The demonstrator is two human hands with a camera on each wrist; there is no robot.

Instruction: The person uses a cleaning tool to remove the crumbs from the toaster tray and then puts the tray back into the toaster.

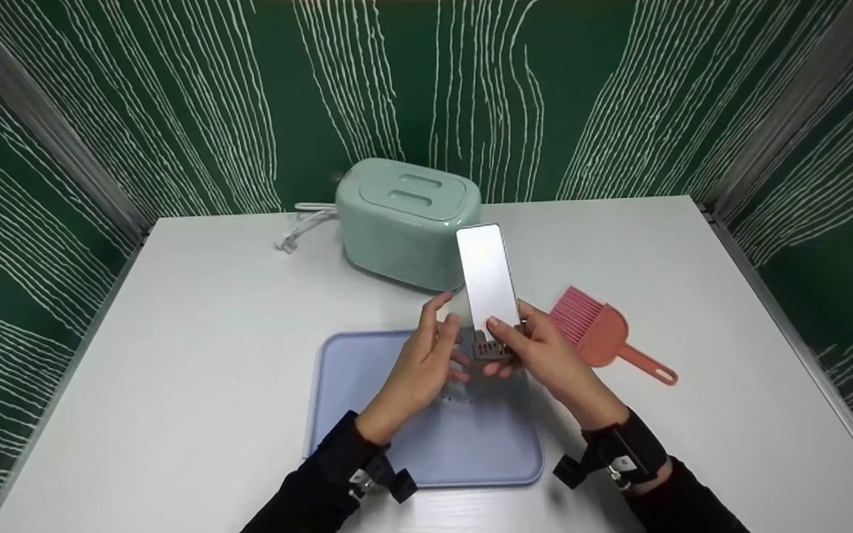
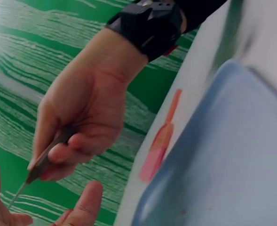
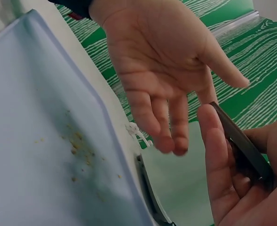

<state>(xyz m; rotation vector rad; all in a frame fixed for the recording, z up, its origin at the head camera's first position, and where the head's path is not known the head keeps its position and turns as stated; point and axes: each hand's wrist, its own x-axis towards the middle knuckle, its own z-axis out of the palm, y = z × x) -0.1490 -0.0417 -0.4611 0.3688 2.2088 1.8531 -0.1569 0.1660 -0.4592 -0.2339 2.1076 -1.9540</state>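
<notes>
My right hand (image 1: 541,348) grips a flat, shiny metal crumb tray (image 1: 487,270) by its dark slotted end, thumb on top. The plate tilts up over the blue tray (image 1: 338,444), and its far end overlaps the toaster's edge in the head view. Beside it, my left hand (image 1: 423,355) is held with fingers spread and bent slightly, palm turned toward the plate; the right wrist view shows this left hand (image 3: 162,61) with nothing in it. Below both hands, brown crumbs (image 3: 79,143) lie scattered on the blue tray. Edge-on in the left wrist view is the dark end (image 2: 49,155).
Behind the hands stands a mint green toaster (image 1: 404,237), its white cord and plug (image 1: 289,238) to the left. An orange dustpan (image 1: 608,337) with a pink brush lies right of the blue tray. Green panels (image 1: 471,96) with white lines enclose the white table (image 1: 197,355).
</notes>
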